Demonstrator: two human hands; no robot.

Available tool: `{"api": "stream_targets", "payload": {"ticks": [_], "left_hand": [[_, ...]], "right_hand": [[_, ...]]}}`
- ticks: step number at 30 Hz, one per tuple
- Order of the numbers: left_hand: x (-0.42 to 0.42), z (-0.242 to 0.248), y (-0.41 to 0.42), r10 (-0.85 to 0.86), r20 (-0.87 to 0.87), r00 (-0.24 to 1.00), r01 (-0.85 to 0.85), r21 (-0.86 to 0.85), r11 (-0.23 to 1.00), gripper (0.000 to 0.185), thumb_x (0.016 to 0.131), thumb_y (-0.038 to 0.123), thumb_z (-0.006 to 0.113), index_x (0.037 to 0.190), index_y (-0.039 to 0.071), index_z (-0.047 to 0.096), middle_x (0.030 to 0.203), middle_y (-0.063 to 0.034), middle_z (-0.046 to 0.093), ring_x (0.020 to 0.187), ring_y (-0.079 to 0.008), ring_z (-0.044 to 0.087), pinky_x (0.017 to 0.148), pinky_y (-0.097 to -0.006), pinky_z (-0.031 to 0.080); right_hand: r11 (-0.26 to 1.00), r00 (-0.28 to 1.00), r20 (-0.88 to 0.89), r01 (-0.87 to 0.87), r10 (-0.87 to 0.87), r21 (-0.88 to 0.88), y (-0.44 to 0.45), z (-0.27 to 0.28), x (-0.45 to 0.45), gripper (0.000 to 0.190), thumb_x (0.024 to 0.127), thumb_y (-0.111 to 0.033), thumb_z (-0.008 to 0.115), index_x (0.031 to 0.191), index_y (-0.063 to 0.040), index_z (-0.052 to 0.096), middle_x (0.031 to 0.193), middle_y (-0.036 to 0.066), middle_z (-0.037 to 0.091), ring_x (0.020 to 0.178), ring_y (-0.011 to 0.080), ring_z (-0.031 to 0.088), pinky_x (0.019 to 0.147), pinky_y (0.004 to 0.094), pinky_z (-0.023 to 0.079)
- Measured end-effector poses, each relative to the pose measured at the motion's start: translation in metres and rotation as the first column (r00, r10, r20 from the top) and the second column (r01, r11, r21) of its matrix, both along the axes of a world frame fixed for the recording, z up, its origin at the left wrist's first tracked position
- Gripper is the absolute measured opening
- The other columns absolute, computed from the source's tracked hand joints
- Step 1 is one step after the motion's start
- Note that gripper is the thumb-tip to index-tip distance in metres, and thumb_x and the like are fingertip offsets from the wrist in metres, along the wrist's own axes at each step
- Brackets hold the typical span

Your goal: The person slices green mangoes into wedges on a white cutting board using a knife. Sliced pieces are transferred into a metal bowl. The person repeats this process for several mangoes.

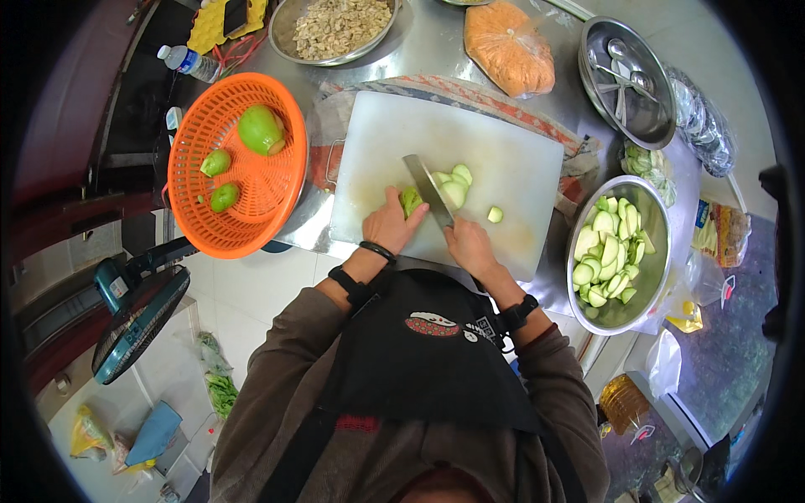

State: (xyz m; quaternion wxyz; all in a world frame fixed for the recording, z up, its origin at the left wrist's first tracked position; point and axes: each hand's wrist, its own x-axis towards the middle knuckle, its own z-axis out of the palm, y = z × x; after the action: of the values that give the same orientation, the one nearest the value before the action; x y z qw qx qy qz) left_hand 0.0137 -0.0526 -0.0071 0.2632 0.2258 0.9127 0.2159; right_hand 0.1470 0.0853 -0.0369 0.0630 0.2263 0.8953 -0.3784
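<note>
On the white cutting board [390, 126], my left hand [388, 227] holds a piece of green vegetable [410, 202], perhaps a squash, by its left side. My right hand [470, 246] grips the handle of a cleaver [429, 190], its blade tilted over the board just right of that piece. Pale green slices [454, 187] lie together right of the blade, and one small piece [495, 214] lies apart from them. An orange plastic basket [295, 157] at the left holds a larger green vegetable [261, 129] and smaller ones [216, 163]. Cut slices [607, 248] fill a steel bowl [660, 276] at the right.
A striped cloth [434, 85] lies under the board. Behind stand a bowl of light brown chunks [339, 25], a bag of orange crumbs [509, 47] and a steel bowl with spoons [666, 119]. A water bottle [188, 63] lies at the upper left. A fan [141, 320] stands at the lower left.
</note>
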Motion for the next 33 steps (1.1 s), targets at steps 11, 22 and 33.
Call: {"api": "stream_targets", "payload": {"ticks": [11,22,33], "left_hand": [[-0.014,0.000,0.014,0.008,0.045,0.999,-0.007,-0.018,1.000,0.063,0.083,0.055,0.060,0.110,0.002,0.039,0.082,-0.0237,0.065,0.075,-0.0405,0.064,0.062,-0.0474,0.049],[-0.019,-0.011,0.012,-0.023,0.105,0.994,0.021,0.020,1.000,0.062,0.082,0.055,0.062,0.103,0.000,0.041,0.082,-0.0252,0.065,0.078,-0.0440,0.063,0.065,-0.0503,0.049],[-0.019,-0.016,0.007,-0.048,0.115,0.992,0.037,0.094,0.995,0.058,0.084,0.052,0.062,0.100,0.001,0.040,0.078,-0.0229,0.063,0.075,-0.0429,0.062,0.064,-0.0498,0.047]], "right_hand": [[0.996,0.997,0.017,0.071,-0.072,0.050,0.001,0.031,0.009,0.015,0.085,-0.014,0.056,0.081,0.000,0.054,0.064,0.026,0.059,0.062,0.0461,0.059,0.060,0.0553,0.048],[0.998,0.998,0.059,0.028,-0.031,0.051,-0.010,0.031,-0.018,0.015,0.085,-0.012,0.052,0.082,0.002,0.053,0.069,0.027,0.061,0.066,0.0459,0.060,0.061,0.0561,0.048],[0.999,0.997,0.063,0.034,-0.035,0.020,-0.004,0.030,-0.018,0.018,0.087,-0.015,0.053,0.082,0.002,0.054,0.072,0.028,0.061,0.070,0.0460,0.061,0.065,0.0565,0.047]]}}
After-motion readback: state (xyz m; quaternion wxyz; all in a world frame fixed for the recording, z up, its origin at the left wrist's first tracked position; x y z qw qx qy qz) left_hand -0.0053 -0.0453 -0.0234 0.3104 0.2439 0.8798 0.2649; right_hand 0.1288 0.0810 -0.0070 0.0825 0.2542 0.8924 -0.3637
